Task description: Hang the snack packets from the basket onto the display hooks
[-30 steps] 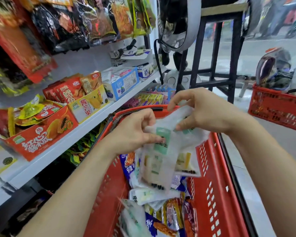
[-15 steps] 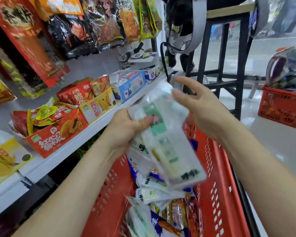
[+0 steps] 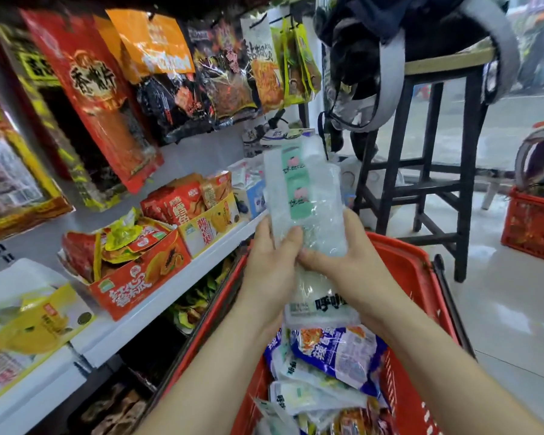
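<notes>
I hold a pale translucent snack packet [image 3: 302, 199] with green labels upright above the red basket [image 3: 412, 277]. My left hand [image 3: 270, 265] grips its lower left side, thumb across the front. My right hand [image 3: 343, 265] grips the lower right side. A second clear packet [image 3: 318, 302] hangs below my hands. Several more packets [image 3: 336, 356], blue-white and pale, lie in the basket. Hanging snack packets [image 3: 226, 67] fill the display hooks at upper left; the hooks themselves are mostly hidden.
A white shelf [image 3: 170, 296] on the left carries open cartons of snacks [image 3: 132, 271]. A dark stool [image 3: 427, 171] with a helmet-like bag [image 3: 374, 58] stands behind the basket. A second red basket [image 3: 534, 227] sits on the floor at right.
Both hands lifted the pale packet out of the basket and turned it upright, now higher and closer to the hanging rows. My view tilted up toward the hooks.
</notes>
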Demonstrator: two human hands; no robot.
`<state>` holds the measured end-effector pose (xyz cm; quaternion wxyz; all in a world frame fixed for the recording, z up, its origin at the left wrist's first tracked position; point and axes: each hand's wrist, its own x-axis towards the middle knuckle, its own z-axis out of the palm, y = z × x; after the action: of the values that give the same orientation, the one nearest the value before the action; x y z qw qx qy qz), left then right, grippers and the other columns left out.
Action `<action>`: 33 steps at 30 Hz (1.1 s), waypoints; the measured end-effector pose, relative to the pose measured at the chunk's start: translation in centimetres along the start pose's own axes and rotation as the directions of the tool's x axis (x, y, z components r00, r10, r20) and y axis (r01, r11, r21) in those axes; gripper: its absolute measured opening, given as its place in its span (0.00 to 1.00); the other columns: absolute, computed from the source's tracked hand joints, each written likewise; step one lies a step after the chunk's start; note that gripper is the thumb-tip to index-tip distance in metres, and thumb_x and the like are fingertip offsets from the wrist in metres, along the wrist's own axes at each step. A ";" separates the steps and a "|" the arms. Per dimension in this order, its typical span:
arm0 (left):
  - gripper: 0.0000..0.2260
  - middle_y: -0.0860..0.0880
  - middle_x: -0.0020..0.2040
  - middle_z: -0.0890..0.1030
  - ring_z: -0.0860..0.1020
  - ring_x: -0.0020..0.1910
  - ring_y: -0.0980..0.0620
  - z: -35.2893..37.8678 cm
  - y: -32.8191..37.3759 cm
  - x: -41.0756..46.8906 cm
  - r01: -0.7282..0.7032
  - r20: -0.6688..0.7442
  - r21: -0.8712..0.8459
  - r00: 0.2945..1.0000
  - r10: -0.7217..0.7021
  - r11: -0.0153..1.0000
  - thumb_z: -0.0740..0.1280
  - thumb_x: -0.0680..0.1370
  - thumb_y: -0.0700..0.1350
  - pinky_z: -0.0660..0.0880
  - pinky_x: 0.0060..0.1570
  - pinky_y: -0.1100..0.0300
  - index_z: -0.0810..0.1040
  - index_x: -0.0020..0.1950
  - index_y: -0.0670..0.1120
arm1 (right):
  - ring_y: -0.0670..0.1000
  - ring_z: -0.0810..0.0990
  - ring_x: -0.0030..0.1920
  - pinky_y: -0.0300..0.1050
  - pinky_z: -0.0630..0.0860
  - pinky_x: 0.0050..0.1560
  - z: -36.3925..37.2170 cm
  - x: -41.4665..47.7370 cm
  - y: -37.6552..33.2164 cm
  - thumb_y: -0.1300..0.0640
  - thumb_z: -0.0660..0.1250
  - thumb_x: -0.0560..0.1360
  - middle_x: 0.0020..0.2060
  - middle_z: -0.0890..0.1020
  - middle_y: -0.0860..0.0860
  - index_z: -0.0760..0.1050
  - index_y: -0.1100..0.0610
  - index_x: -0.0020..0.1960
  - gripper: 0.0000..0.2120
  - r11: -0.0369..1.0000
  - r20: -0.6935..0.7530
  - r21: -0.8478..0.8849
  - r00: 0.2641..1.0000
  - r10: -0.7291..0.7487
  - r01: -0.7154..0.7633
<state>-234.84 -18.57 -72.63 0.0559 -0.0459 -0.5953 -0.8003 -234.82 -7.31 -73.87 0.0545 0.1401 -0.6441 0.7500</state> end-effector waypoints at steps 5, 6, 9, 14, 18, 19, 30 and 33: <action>0.11 0.47 0.54 0.84 0.82 0.53 0.46 0.4 7.0 0.4 0.048 -0.050 0.097 0.998 -0.043 0.994 0.62 0.81 0.40 0.80 0.51 0.49 0.77 0.62 0.47 | 0.38 0.81 0.51 0.35 0.80 0.46 2.7 1.6 -7.1 0.64 0.62 0.77 0.58 0.78 0.38 0.60 0.36 0.69 0.30 0.997 -0.090 0.017 0.993 0.082 -0.081; 0.09 0.46 0.52 0.84 0.83 0.52 0.46 0.6 9.1 0.3 0.054 -0.078 0.139 0.996 -0.043 0.989 0.64 0.81 0.41 0.80 0.51 0.48 0.78 0.59 0.47 | 0.35 0.80 0.51 0.32 0.79 0.47 3.5 2.1 -9.4 0.64 0.62 0.78 0.57 0.76 0.35 0.56 0.36 0.72 0.33 0.996 -0.099 0.013 0.991 0.085 -0.085; 0.05 0.44 0.44 0.83 0.81 0.43 0.51 1.4 16.4 -0.2 0.024 -0.135 0.363 0.990 0.027 0.931 0.67 0.78 0.47 0.78 0.46 0.48 0.80 0.47 0.47 | 0.30 0.78 0.50 0.28 0.76 0.45 5.6 3.6 -16.4 0.66 0.65 0.77 0.56 0.73 0.30 0.51 0.36 0.74 0.39 0.996 -0.123 0.012 0.988 0.088 -0.087; 0.22 0.54 0.59 0.81 0.79 0.59 0.54 4.5 31.3 -1.1 0.055 -0.099 0.453 0.995 -0.011 0.890 0.67 0.72 0.59 0.76 0.58 0.51 0.74 0.64 0.54 | 0.33 0.77 0.56 0.33 0.76 0.56 9.8 6.5 -30.6 0.63 0.64 0.78 0.59 0.76 0.30 0.57 0.38 0.74 0.33 0.995 -0.201 0.020 0.975 0.100 -0.098; 0.15 0.60 0.50 0.83 0.81 0.49 0.61 7.1 45.0 -1.5 -0.022 -0.147 0.435 0.985 0.095 0.900 0.70 0.75 0.39 0.77 0.47 0.65 0.76 0.60 0.51 | 0.38 0.61 0.73 0.40 0.58 0.72 13.8 8.4 -44.3 0.54 0.57 0.82 0.73 0.61 0.36 0.55 0.32 0.69 0.23 0.997 -0.250 0.001 0.965 0.079 -0.081; 0.15 0.62 0.48 0.83 0.81 0.47 0.63 7.8 48.6 -1.8 -0.030 -0.182 0.434 0.976 0.120 0.901 0.69 0.76 0.35 0.77 0.44 0.67 0.77 0.58 0.52 | 0.39 0.60 0.73 0.42 0.58 0.73 14.5 8.9 -47.5 0.51 0.55 0.82 0.74 0.61 0.36 0.55 0.31 0.69 0.21 0.997 -0.266 0.010 0.961 0.078 -0.078; 0.09 0.61 0.42 0.82 0.81 0.41 0.60 12.8 68.4 -7.0 -0.138 -0.426 0.567 0.795 0.433 0.812 0.68 0.78 0.41 0.76 0.37 0.66 0.74 0.50 0.55 | 0.44 0.73 0.67 0.54 0.73 0.65 18.5 9.9 -66.5 0.56 0.62 0.80 0.68 0.70 0.34 0.57 0.22 0.67 0.31 0.956 0.139 0.292 0.990 -0.028 -0.014; 0.06 0.57 0.41 0.82 0.81 0.39 0.57 12.5 69.4 -8.4 -0.111 -0.507 0.595 0.716 0.479 0.796 0.68 0.78 0.43 0.76 0.35 0.62 0.74 0.48 0.54 | 0.28 0.64 0.67 0.35 0.69 0.65 19.3 9.0 -67.5 0.61 0.61 0.81 0.64 0.62 0.20 0.57 0.24 0.68 0.33 0.974 0.202 0.219 0.974 -0.104 0.059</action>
<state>-216.44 -26.11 -4.41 0.3963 0.1458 -0.7187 -0.5524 -222.98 -16.07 -4.66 0.0013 0.2507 -0.5565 0.7921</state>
